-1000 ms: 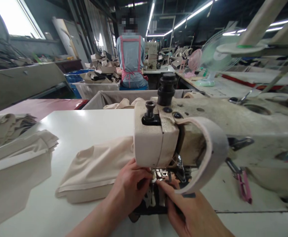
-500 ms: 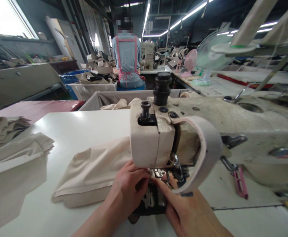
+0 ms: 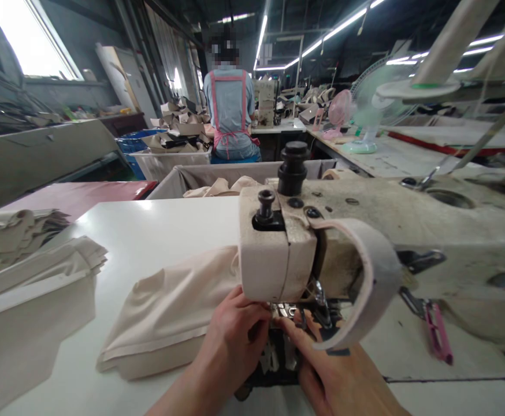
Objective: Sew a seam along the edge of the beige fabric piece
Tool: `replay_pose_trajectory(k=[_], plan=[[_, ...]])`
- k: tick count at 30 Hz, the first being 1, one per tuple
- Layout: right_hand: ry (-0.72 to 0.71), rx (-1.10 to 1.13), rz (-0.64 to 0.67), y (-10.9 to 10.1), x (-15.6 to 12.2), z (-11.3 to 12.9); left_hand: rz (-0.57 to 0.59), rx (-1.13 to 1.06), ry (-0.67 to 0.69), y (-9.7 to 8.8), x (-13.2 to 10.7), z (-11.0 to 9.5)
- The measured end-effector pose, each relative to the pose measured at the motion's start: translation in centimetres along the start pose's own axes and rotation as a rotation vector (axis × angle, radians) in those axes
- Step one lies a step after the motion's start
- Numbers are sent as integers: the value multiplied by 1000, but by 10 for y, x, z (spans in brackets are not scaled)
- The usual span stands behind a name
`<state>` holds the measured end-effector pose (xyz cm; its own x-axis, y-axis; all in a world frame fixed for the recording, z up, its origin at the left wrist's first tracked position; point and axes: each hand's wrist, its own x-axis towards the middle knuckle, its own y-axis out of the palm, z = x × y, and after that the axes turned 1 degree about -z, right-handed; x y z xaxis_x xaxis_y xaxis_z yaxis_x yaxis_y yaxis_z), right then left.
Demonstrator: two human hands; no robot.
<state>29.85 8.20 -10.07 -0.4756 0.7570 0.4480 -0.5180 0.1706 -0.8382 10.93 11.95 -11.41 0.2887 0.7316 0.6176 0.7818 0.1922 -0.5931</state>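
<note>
My left hand (image 3: 237, 332) is at the needle area of a sewing machine (image 3: 263, 254), thumb and fingers pinched together on the right end of a beige fabric piece (image 3: 174, 306). The fabric lies wrinkled on the table to the left, its far right part hidden by the machine head. My right hand (image 3: 337, 367) rests on the other side of the metal presser foot (image 3: 285, 310). Its index finger stretches toward the foot and the thumb is apart below. A curved pale strap (image 3: 376, 271) on the machine covers part of the right fingers.
Stacked fabric pieces (image 3: 40, 289) lie on the left of the white table (image 3: 178, 222). Pink-handled snippers (image 3: 438, 335) lie right of the machine head. Behind the table is a fabric-lined bin (image 3: 170, 184). A person in a pink apron (image 3: 230, 115) sits beyond, facing away.
The whole view has shifted slightly, so everything appears a little lower and further right. Both hands hold nearly the same places at the presser foot.
</note>
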Motion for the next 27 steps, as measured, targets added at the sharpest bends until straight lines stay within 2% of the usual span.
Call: replay_pose_trajectory(k=[4,9,19,27], plan=[[17,22,15,0,1,1,-20,25,-35,3,-1,1],[49,66,3,-3,2,4,-42,61,-110,-2,13,-5],[118,102,-40,-2,-5,2,65,108,-282,-5,21,-10],[120,143,-10,-2,-8,1,128,77,-321,-3,20,-2]])
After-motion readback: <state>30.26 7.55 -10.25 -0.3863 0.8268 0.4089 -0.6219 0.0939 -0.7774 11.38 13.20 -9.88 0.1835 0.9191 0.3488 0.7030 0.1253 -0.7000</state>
